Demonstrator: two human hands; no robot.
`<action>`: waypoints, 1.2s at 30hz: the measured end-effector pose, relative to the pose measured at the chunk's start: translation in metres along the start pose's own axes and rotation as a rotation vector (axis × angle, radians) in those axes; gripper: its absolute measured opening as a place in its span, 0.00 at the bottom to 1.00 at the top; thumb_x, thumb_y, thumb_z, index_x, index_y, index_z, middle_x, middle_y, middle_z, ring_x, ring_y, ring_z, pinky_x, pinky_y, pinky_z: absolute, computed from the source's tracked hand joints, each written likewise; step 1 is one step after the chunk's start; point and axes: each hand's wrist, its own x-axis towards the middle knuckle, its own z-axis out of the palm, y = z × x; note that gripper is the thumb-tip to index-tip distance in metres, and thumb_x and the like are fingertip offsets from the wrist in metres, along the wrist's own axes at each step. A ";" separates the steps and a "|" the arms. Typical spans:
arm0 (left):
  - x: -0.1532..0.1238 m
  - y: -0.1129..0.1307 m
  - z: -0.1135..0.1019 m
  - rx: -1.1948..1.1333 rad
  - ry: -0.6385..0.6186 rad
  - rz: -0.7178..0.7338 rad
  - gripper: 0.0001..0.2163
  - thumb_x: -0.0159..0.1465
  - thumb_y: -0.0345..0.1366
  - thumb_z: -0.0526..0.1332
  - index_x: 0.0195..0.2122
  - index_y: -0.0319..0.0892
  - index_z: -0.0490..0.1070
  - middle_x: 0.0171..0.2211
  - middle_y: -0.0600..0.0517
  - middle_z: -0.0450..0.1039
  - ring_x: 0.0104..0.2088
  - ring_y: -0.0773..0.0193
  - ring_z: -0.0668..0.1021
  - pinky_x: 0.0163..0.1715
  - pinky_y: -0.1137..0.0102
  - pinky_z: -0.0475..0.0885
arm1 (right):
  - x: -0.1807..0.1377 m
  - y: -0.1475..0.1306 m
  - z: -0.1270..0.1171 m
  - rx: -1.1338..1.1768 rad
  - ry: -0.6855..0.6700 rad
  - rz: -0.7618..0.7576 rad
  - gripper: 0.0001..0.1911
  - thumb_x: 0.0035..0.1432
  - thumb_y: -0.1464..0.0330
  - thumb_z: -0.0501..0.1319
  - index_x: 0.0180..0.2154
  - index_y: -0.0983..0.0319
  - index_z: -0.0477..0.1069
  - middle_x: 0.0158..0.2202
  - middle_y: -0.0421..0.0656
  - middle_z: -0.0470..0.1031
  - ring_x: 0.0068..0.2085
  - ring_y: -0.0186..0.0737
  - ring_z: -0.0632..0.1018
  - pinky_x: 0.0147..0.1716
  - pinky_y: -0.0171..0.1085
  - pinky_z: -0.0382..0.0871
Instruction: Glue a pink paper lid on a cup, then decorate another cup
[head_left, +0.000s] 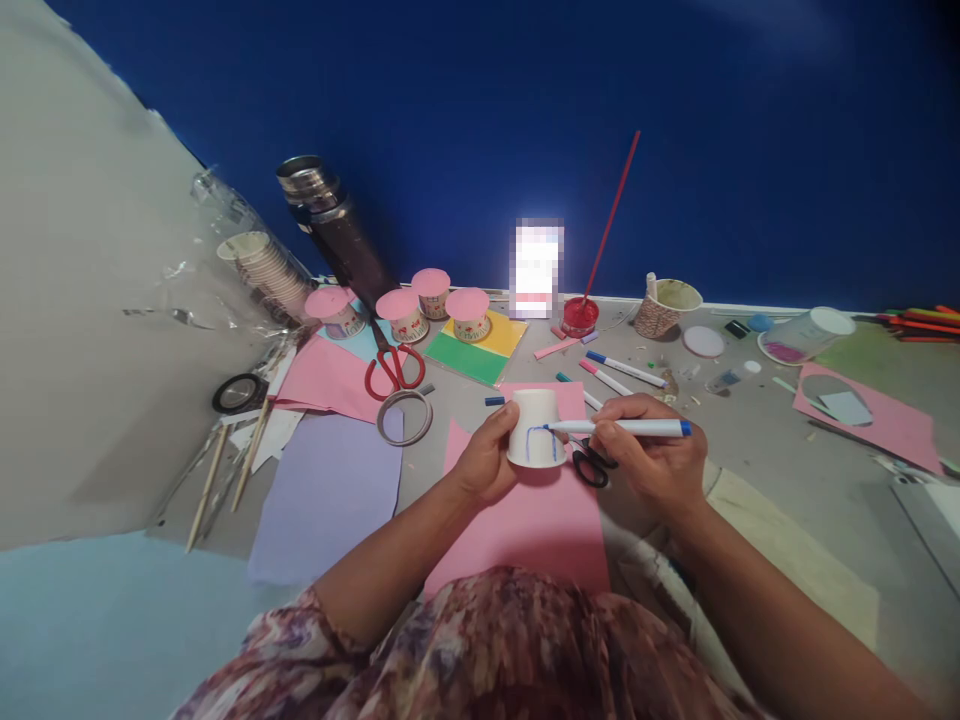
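A white paper cup (534,415), turned upside down, is gripped by my left hand (487,455) with the thumb along its side. Blue lines on the cup form an arch-like outline. Between the fingers of my right hand (656,450) is a blue marker (637,428) with a white barrel, its tip at the cup's drawn lines. Pink paper (517,530) lies beneath the cup. Small scissors with black handles (592,465) rest just under my right fingers. A dark blue marker cap (494,401) lies left of the cup.
Decorated cups with pink tops (470,312) stand at the back left, near red-handled scissors (395,370), a tape roll (405,417) and a tall flask (341,235). Purple paper (326,500) lies left. More markers (624,368), a woven-wrapped cup (660,310) and a bright screen (536,268) are beyond my hands.
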 end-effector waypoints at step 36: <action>0.001 -0.002 -0.003 0.003 0.072 0.060 0.23 0.60 0.49 0.74 0.48 0.36 0.78 0.41 0.42 0.83 0.40 0.52 0.84 0.48 0.58 0.77 | -0.004 0.009 0.000 0.061 0.009 0.025 0.07 0.66 0.64 0.67 0.34 0.59 0.79 0.20 0.37 0.74 0.18 0.33 0.71 0.18 0.32 0.64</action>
